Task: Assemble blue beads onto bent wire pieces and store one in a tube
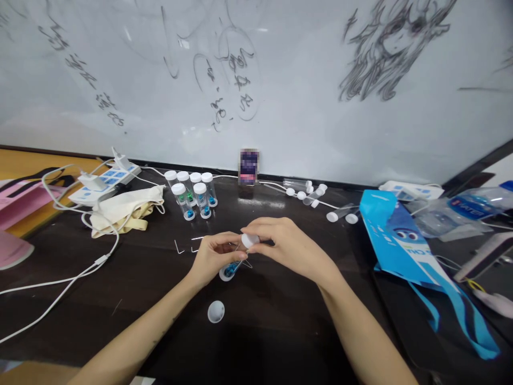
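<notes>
My left hand [214, 255] grips a small clear tube [231, 267] with blue pieces inside, tilted with its bottom toward me. My right hand [282, 243] pinches the white cap [249, 240] at the tube's upper end. Thin metal wire bits stick out between the two hands. A loose white cap [216, 312] lies on the dark table [256, 321] just in front of my left hand. Two bent wire pieces [179, 248] lie left of that hand.
Several capped tubes [192, 193] with green and blue contents stand behind my hands. Empty tubes and caps [308, 192] lie at the back right. A blue bag [404, 243], a water bottle [473, 206], a power strip [106, 179] with white cables and a cloth bag [128, 211] flank the area.
</notes>
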Demonstrator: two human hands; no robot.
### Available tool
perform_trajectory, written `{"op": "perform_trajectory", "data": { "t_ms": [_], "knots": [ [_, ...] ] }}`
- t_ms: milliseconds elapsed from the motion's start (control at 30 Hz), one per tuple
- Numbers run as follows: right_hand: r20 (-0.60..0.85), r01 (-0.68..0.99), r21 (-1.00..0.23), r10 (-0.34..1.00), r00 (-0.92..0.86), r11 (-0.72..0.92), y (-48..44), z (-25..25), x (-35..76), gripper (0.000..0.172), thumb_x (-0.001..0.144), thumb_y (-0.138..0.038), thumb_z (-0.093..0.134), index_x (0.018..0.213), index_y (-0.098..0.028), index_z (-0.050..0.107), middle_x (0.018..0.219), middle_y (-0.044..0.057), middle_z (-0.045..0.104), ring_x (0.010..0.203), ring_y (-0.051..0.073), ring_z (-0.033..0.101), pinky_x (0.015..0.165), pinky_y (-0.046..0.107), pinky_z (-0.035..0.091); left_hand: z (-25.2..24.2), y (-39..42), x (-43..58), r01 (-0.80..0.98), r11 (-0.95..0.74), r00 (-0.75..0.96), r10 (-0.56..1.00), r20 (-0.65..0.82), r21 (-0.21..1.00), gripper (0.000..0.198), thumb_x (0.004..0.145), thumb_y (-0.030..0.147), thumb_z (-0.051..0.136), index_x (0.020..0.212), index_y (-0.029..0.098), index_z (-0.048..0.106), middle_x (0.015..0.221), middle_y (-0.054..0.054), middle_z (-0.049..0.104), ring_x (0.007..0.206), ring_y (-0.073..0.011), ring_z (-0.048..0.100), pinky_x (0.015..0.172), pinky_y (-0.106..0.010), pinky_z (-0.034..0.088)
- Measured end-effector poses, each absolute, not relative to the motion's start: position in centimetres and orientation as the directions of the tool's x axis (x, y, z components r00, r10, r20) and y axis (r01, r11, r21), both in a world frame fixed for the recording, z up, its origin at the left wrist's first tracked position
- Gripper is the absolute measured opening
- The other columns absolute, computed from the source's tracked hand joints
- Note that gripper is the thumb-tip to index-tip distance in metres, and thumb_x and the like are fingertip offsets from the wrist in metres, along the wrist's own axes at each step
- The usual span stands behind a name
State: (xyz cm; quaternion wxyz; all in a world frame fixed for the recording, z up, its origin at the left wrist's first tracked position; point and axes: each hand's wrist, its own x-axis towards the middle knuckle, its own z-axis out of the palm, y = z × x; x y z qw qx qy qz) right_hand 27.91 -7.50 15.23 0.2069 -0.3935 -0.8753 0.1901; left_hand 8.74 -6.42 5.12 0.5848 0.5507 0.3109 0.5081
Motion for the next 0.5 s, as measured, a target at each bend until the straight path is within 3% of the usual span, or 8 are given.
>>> {"op": "perform_trajectory", "data": {
  "t_ms": [500],
  "knots": [
    [0.207, 0.599, -0.503, 0.76, -0.617, 0.623, -7.43, 15.04, 28.03, 0.011, 0.092, -0.022, 0.061, 0.098, -0.022, 0.071, 0.104, 0.002, 0.067, 0.084, 0.016, 0.064, 0.075, 0.029, 0.047, 5.52, -6.57, 8.75, -0.174, -0.222, 0.274, 0.925, 0.264, 0.959, 0.028, 0.063, 0.018, 0.085, 0.091, 0.019, 0.079, 0.086, -0.007, 0.073, 0.075, -0.0208, 0.067, 0.068, -0.031, 0.057]
  ]
}}
